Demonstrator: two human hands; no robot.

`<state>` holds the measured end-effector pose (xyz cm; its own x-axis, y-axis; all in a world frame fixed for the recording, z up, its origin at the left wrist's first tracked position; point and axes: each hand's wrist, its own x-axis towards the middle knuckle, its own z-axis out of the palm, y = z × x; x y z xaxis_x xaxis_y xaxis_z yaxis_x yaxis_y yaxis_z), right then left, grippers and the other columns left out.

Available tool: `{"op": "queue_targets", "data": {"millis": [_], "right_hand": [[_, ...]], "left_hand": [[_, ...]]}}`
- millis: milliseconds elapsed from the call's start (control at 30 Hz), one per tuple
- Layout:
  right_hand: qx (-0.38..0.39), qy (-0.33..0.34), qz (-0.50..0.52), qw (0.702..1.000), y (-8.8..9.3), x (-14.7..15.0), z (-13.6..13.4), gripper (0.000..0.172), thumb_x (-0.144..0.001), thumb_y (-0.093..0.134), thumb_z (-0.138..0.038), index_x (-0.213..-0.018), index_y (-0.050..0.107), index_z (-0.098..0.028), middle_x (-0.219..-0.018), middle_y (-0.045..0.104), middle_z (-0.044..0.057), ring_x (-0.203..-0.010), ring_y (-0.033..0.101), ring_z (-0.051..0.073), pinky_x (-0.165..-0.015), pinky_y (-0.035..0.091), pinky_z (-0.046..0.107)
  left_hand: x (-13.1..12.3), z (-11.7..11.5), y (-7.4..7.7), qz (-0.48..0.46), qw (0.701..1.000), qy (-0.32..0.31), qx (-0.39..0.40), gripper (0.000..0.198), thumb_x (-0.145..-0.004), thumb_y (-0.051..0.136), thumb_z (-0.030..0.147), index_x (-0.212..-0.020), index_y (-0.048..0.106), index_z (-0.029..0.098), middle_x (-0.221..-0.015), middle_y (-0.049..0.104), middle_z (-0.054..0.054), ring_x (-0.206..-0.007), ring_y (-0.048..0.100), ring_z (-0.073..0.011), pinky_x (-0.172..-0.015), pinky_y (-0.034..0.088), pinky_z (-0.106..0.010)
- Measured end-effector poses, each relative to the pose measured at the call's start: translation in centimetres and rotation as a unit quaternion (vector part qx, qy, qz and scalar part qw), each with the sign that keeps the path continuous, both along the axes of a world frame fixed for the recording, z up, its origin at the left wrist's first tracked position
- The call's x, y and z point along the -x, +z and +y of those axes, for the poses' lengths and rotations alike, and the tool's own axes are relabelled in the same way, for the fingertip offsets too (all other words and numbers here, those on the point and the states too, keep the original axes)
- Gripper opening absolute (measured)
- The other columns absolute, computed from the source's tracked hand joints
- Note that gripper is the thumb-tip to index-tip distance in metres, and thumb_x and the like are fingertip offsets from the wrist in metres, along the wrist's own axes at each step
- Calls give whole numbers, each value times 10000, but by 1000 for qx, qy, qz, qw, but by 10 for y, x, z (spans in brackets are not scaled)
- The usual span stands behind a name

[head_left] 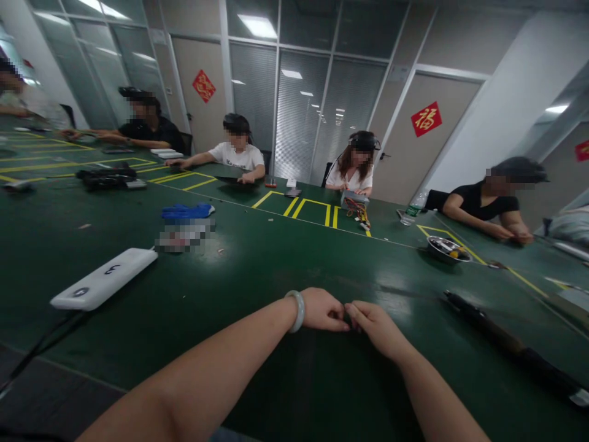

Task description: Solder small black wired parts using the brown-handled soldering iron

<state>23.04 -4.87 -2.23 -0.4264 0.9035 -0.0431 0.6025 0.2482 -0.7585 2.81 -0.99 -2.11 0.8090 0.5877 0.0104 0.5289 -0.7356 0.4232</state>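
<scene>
My left hand (322,309) and my right hand (373,320) meet on the green table (257,270) in front of me. Both have their fingers curled and pinched together around something small and dark between the fingertips; I cannot make out what it is. A pale green bangle (298,310) sits on my left wrist. Both forearms rest low over the table's near edge.
A white power bank (103,279) with a cable lies to the left. Blue gloves (186,211) lie further back. A long black tool (497,334) lies at the right, a metal bowl (446,248) beyond it. Several other people sit around the far side.
</scene>
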Motion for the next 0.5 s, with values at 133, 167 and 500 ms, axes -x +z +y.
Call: {"op": "queue_targets", "data": {"millis": [133,167,500], "right_hand": [[7,-8,-26,1000,-3,-5,5,489,-913,362,-570,-669,534,-183,-589,488,-27,-565,469,114,-564,357,229],[5,-11,-33,999,-4,-6,6,490,-911,363,-574,-674,540,-183,-586,492,-26,-561,470,114,-561,355,231],[-4,-27,-82,996,-2,-7,6,526,-903,339,-602,-697,584,-185,-605,543,-12,-578,501,124,-575,359,239]], "left_hand": [[2,-1,-1,-7,1000,3,14,380,-820,507,595,-828,663,249,-698,636,39,-611,551,-90,-513,312,-199],[2,-1,-1,-9,1000,2,16,377,-820,507,594,-829,662,250,-696,632,41,-610,550,-89,-514,313,-199],[4,0,3,-10,1000,-10,28,373,-826,499,588,-832,652,248,-707,619,43,-610,544,-89,-507,312,-204]]}}
